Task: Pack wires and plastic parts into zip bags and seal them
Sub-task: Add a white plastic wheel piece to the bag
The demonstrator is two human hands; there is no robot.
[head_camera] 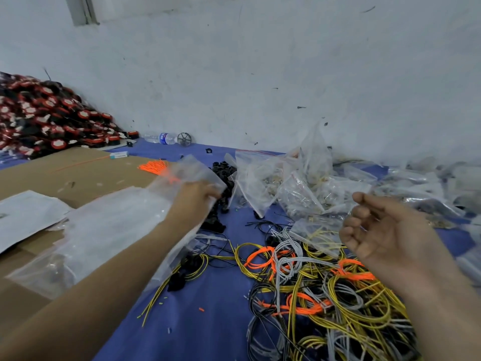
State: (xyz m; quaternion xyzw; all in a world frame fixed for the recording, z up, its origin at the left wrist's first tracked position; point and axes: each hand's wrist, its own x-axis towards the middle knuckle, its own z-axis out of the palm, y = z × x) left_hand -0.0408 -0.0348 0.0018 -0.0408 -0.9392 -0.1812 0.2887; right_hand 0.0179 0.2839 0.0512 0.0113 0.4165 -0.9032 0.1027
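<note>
Blue cloth (208, 321) covers the floor in your head view, and on it lies the wire tangle (325, 290): yellow, grey, orange and black loops heaped together. Every place below is told from that tangle.

Your left hand (197, 194) reaches out beyond its far-left edge, fingers curled tight round the edge of a clear zip bag (187, 170). The bag stands up from your grip, blurred, and you cannot tell whether anything is inside it. Your right hand (377, 230) hangs above the tangle's far-right part, palm turned up, fingers loosely curled, with nothing in them.

Just beyond the tangle, to the left, black plastic parts (221, 173) lie in a loose heap, partly behind your left hand. Straight beyond it is a heap of filled zip bags (299, 183), some with a red seal strip. Left of the tangle, under your left forearm, lies a stack of empty bags (112, 225) on brown cardboard (78, 173). Farther on the left lies a short orange wire bundle (153, 166). Well beyond, by the wall, are a water bottle (161, 138) lying on its side and a red and black pile (46, 118).
</note>
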